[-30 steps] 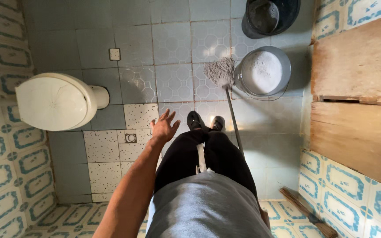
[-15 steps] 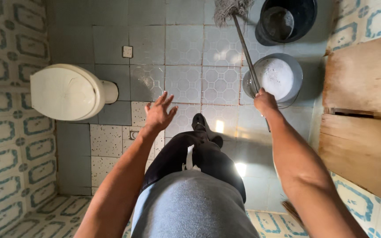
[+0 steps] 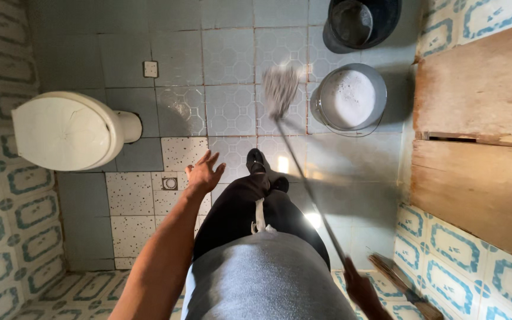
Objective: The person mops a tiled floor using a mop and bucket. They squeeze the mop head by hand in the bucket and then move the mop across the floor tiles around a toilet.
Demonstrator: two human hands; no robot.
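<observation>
My right hand (image 3: 360,288) sits low at the bottom edge, closed around the thin handle of a string mop (image 3: 281,89). The mop's grey head is blurred over the wet floor tiles, just left of a metal bucket (image 3: 351,98) full of foamy water. My left hand (image 3: 204,172) is stretched out in front of me over the speckled tiles, fingers spread and holding nothing. My dark trousers and black shoes (image 3: 258,160) show between the two arms.
A white toilet (image 3: 69,130) with its lid down stands at the left wall. A dark bucket (image 3: 360,22) sits at the top beyond the metal one. A wooden door (image 3: 481,142) fills the right side. A floor drain (image 3: 170,183) lies near my left hand.
My right hand has pulled back toward my body, dragging the mop head from beside the dark bucket to beside the metal bucket. My left hand dropped slightly.
</observation>
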